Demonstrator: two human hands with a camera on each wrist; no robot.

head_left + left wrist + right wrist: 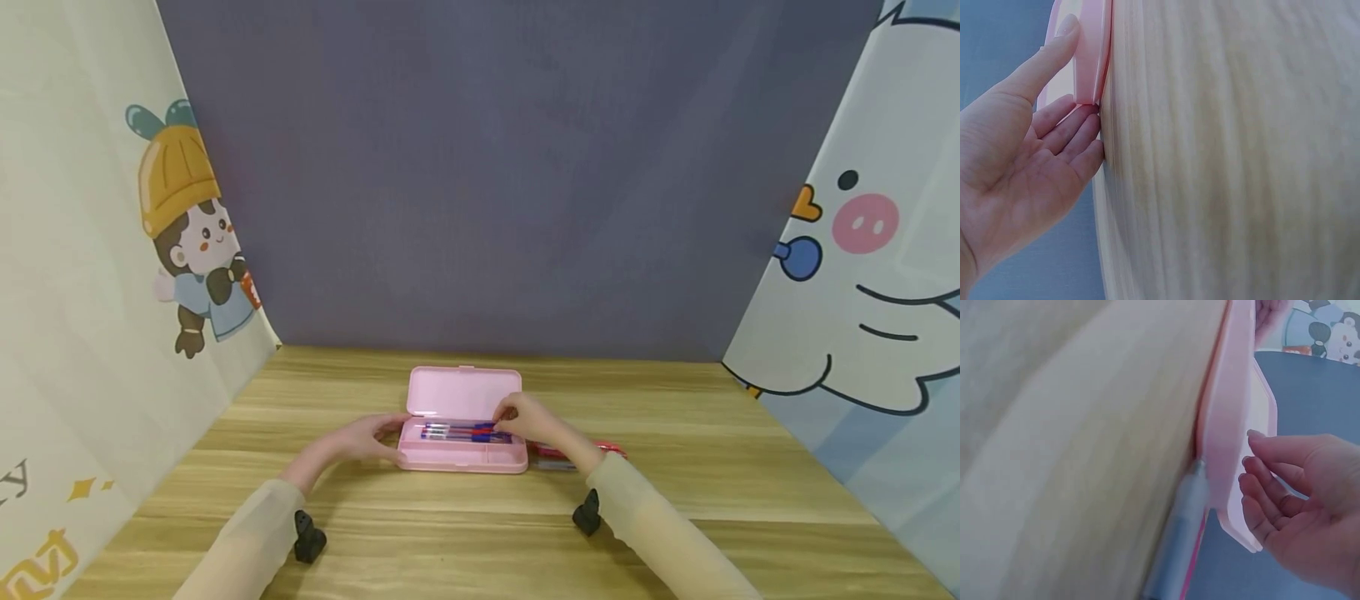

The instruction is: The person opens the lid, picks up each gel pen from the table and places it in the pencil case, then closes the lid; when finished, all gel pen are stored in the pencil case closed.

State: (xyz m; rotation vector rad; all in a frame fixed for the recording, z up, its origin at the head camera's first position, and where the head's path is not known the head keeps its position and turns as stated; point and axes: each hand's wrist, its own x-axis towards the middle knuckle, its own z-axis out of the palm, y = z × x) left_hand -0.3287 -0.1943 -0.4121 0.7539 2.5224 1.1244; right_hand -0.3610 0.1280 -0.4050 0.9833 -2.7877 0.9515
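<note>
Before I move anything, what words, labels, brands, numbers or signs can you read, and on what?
"y": dark, cut-off lettering on the cream printed wall panel, left edge of the head view.
Golden outlined lettering below it: cut off, not surely readable.
Slim blue-and-red plastic pens in the pink plastic pencil case: any print too small.
Pencil case: no text visible.
No numbers readable.

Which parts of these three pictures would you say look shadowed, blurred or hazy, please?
Head view: soft shadows on the table near the sleeves; left wrist view: wood grain hazy and soft; right wrist view: the grey pen in the foreground blurred, nearby wood grain smeared.
</note>
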